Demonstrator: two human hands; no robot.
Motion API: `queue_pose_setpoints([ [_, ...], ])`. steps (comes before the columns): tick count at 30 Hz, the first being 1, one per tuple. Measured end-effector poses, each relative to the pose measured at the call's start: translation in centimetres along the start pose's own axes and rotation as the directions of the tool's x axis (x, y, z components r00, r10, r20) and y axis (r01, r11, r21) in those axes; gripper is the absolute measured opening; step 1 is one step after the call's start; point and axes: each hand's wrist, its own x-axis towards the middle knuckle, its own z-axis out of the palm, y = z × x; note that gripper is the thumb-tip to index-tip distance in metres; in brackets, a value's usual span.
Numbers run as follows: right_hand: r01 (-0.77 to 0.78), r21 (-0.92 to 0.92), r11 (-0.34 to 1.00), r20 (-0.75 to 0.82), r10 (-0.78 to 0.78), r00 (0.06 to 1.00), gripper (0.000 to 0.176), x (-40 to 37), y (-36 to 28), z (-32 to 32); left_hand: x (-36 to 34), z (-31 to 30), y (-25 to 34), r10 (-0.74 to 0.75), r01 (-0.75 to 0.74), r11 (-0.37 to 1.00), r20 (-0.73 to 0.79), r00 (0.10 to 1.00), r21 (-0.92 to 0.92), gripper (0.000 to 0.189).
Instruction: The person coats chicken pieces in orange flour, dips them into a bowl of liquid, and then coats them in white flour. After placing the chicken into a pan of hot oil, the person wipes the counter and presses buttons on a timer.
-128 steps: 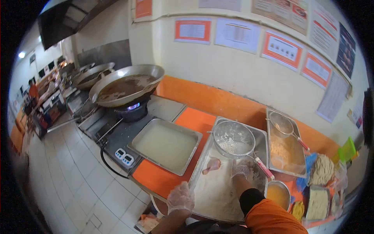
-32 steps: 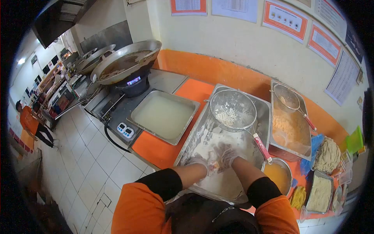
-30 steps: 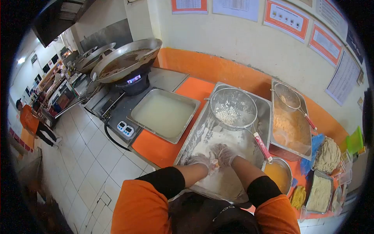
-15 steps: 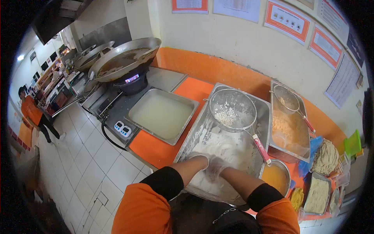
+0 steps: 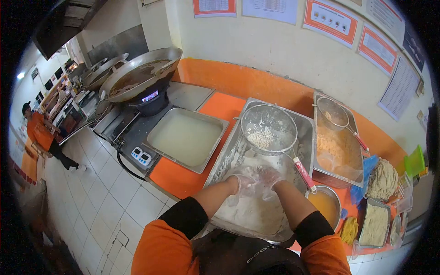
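Note:
My left hand (image 5: 244, 180) and my right hand (image 5: 269, 178), both in clear plastic gloves, are close together over the white flour (image 5: 252, 208) in a large steel tray (image 5: 216, 170). The fingers of both hands are blurred and partly covered by flour and glove, so what they hold, if anything, cannot be made out. Just beyond them a round wire sieve (image 5: 269, 129) with pale crumbs in it rests across the tray, its red handle (image 5: 304, 174) pointing toward the right forearm.
Left of the flour stands a tray of cloudy liquid (image 5: 188, 140), then a wok of oil (image 5: 140, 75) on a burner. To the right are a tray of orange flour (image 5: 337, 151), a bowl of orange liquid (image 5: 324, 206) and dough (image 5: 382, 181). A person (image 5: 40, 133) is at far left.
Both hands have moved up and forward in the flour, from the near part toward the sieve. The camera view has shifted slightly, and the person at far left has changed stance.

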Motion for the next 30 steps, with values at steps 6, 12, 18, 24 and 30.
queue_pose_setpoints([
  [6,-0.143,0.430,0.892,0.019,0.150,0.989,0.037,-1.6,-2.9,-5.8,-6.7,3.4,8.8,0.183,0.052,0.306,-0.112,0.977,0.950,0.028],
  [12,0.125,0.932,0.341,-0.185,0.149,0.971,0.033,2.2,-2.0,2.9,-1.2,-0.6,2.2,0.226,0.300,0.321,-0.380,0.897,0.898,0.029],
  [18,-0.062,0.963,0.262,0.109,-0.170,0.979,0.034,-3.4,-2.6,-9.7,-3.2,-0.7,4.2,0.368,0.192,0.466,-0.387,0.846,0.864,0.040],
  [24,0.017,0.569,0.822,-0.008,-0.015,1.000,0.031,-1.0,-4.1,-4.8,-4.1,1.2,6.7,0.157,0.413,0.562,-0.583,0.798,0.717,0.041],
  [30,0.037,0.844,0.535,0.091,-0.211,0.973,0.032,-4.5,-4.7,-7.7,-5.5,2.4,2.5,-0.089,0.164,0.290,-0.144,0.986,0.943,0.040],
])
